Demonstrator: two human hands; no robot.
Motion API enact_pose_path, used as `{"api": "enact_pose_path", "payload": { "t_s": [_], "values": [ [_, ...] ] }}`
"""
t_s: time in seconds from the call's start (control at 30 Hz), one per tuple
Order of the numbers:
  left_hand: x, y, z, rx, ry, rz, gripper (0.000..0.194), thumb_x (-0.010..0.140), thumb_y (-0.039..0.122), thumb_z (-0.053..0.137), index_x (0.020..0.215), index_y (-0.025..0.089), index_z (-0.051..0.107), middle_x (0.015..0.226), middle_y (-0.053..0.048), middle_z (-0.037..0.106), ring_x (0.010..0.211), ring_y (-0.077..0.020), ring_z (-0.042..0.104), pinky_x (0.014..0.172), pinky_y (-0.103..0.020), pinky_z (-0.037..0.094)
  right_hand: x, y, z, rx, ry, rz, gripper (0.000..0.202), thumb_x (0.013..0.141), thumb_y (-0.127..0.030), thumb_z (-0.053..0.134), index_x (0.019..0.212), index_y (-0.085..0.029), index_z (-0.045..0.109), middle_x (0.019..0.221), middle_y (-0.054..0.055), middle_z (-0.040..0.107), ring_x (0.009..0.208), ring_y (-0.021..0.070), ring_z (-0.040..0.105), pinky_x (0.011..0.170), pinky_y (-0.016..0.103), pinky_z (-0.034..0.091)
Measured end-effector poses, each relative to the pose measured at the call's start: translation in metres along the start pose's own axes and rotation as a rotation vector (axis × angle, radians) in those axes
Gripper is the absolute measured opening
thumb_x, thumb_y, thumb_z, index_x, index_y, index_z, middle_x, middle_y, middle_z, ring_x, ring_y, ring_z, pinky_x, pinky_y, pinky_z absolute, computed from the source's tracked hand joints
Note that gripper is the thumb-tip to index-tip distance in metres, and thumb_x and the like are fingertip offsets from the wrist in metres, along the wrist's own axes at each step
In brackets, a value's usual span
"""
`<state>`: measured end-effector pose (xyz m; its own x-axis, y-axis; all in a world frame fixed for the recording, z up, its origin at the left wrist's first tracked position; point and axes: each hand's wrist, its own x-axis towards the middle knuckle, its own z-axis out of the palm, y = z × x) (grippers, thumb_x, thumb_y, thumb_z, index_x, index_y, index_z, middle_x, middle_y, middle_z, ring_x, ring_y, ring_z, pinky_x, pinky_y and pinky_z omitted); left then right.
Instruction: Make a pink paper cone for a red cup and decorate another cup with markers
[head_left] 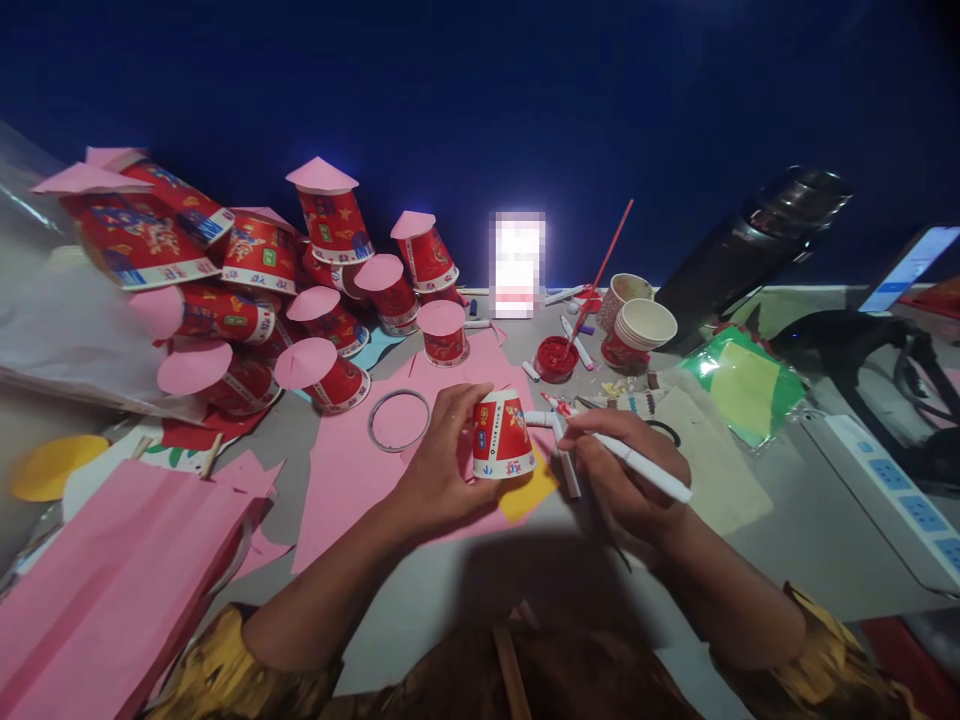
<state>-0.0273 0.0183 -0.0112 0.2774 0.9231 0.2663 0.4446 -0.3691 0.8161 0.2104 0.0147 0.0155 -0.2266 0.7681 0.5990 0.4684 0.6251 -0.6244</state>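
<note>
My left hand (441,458) is closed around a red printed paper cup (504,432), which stands upside down in my grasp. The cup's wider, white-edged rim faces downward. To its right, my right hand (661,452) grips a white marker (664,480) like a pen, with its red tip pointing toward the cup and a small gap between them. Beneath the cup lie a pink paper sheet (345,470) and a yellow paper piece (529,496). A grey ring (373,420) rests on the pink sheet beside my left hand.
Several red cups with pink paper tops (334,228) are piled at the left. A pink paper bag (127,590) lies at front left. Behind my right hand stand a red paint pot with a stick (556,362), stacked paper cups (637,340) and a black flask (727,255). A power strip (877,490) lies right.
</note>
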Motion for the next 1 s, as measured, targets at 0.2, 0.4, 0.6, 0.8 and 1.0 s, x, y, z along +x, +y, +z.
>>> {"api": "enact_pose_path", "payload": {
  "t_s": [0.2,0.4,0.6,0.8,1.0],
  "values": [
    [-0.002,-0.002,0.0,-0.003,-0.005,0.06,0.085,0.08,0.039,0.084,0.151,0.03,0.038,0.146,-0.012,0.047,0.137,-0.0325,0.05,0.115,-0.052,0.048,0.008,0.017,0.004,-0.028,-0.163,-0.115,0.057,0.091,-0.047,0.08,0.139,-0.022,0.061,0.119,0.014,0.075,0.102,0.0296,0.072,0.09,0.045,0.06],
    [-0.003,-0.002,0.002,0.033,-0.037,0.159,0.086,0.08,0.034,0.083,0.152,0.03,0.036,0.145,-0.013,0.048,0.137,-0.0338,0.049,0.115,-0.055,0.047,0.003,0.034,0.014,-0.045,-0.32,-0.161,0.104,0.074,-0.068,0.086,0.157,-0.023,0.042,0.137,0.019,0.064,0.124,0.0387,0.06,0.104,0.057,0.055],
    [-0.002,0.001,-0.004,0.028,-0.057,0.134,0.091,0.079,0.034,0.084,0.155,0.031,0.033,0.15,-0.014,0.045,0.142,-0.0354,0.046,0.118,-0.057,0.045,0.001,0.038,0.014,-0.025,-0.362,-0.149,0.095,0.081,-0.059,0.086,0.157,-0.023,0.043,0.136,0.019,0.063,0.123,0.0375,0.059,0.105,0.057,0.054],
    [-0.004,0.008,-0.023,-0.086,-0.232,-0.039,0.091,0.077,0.028,0.081,0.155,0.032,0.034,0.159,-0.011,0.041,0.147,-0.0338,0.047,0.122,-0.054,0.045,0.007,0.038,0.006,0.114,-0.369,-0.099,0.092,0.078,-0.058,0.088,0.155,-0.025,0.048,0.141,0.017,0.063,0.127,0.0358,0.061,0.11,0.055,0.051],
    [-0.013,0.006,-0.021,-0.095,-0.076,-0.075,0.083,0.074,0.023,0.078,0.148,0.029,0.041,0.149,-0.011,0.047,0.139,-0.0323,0.052,0.115,-0.052,0.051,0.008,0.024,0.007,0.187,-0.32,-0.089,0.078,0.088,-0.057,0.08,0.152,-0.024,0.053,0.14,0.017,0.066,0.126,0.0336,0.064,0.107,0.05,0.054]
  ]
}}
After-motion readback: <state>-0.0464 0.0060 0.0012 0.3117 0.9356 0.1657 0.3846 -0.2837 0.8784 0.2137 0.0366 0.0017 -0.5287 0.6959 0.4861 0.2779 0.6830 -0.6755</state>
